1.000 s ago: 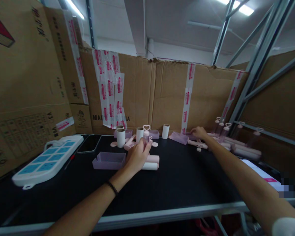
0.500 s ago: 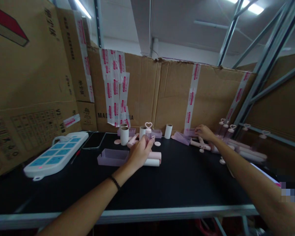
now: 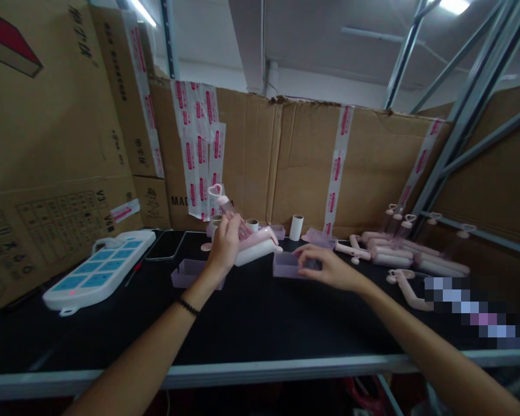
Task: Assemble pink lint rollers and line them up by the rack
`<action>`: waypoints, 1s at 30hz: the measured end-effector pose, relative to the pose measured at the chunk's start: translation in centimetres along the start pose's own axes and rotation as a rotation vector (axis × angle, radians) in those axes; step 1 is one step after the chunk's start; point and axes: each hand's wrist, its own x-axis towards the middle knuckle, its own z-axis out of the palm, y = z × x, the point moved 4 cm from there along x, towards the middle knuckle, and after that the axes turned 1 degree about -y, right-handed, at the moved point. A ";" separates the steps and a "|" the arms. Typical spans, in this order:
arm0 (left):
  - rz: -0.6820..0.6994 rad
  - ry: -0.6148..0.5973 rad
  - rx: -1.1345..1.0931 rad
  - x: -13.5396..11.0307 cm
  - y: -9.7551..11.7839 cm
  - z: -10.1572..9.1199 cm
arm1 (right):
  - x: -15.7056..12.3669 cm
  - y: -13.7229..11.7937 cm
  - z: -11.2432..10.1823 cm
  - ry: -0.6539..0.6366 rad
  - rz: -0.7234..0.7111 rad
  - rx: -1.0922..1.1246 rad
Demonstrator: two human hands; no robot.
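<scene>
Taped brown cardboard (image 3: 251, 144) is standing behind a black tabletop (image 3: 260, 329). The left hand (image 3: 226, 242) is gripping a tilted pink-and-white double cylinder (image 3: 255, 249); at its three o'clock, the curled right hand (image 3: 325, 266) is pinching a translucent lilac plastic tray (image 3: 285, 269). A second lilac tray (image 3: 188, 281) is sitting partly behind the left wrist (image 3: 199, 293).

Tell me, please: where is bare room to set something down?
The widest bare patch on the black table lies between the left forearm and right forearm, from the front metal edge to the lilac tray at the right hand. Another lies between power strip and left forearm. The right rear is crowded with pale pink cylinders.
</scene>
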 end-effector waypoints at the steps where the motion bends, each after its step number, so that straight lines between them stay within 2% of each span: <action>1: 0.010 -0.047 0.008 0.1 0.3 0.3 | 0.1 -0.9 1.3 -0.002 0.006 0.057; 4: 0.070 -0.264 0.059 -0.1 1.6 1.6 | 0.7 -1.9 3.8 0.014 0.047 0.198; 6: 0.115 -0.405 0.082 -0.3 2.5 2.4 | 0.8 -1.7 4.5 0.021 0.066 0.265; 8: 0.141 -0.490 0.093 -0.4 3.1 2.9 | 0.7 -1.1 4.7 0.052 0.084 0.316; 13: 0.157 -0.598 0.118 -1.1 3.3 3.9 | -0.3 0.8 3.4 0.249 0.108 0.487; 19: 0.168 -0.699 0.215 -2.5 3.1 5.5 | -1.1 1.5 2.1 0.375 0.146 0.608; 26: 0.184 -0.755 0.221 -2.8 3.7 6.3 | -1.1 0.7 2.2 0.344 0.156 0.532; 30: 0.179 -0.768 0.252 -2.8 3.5 6.4 | -1.1 0.5 2.7 0.277 0.132 0.480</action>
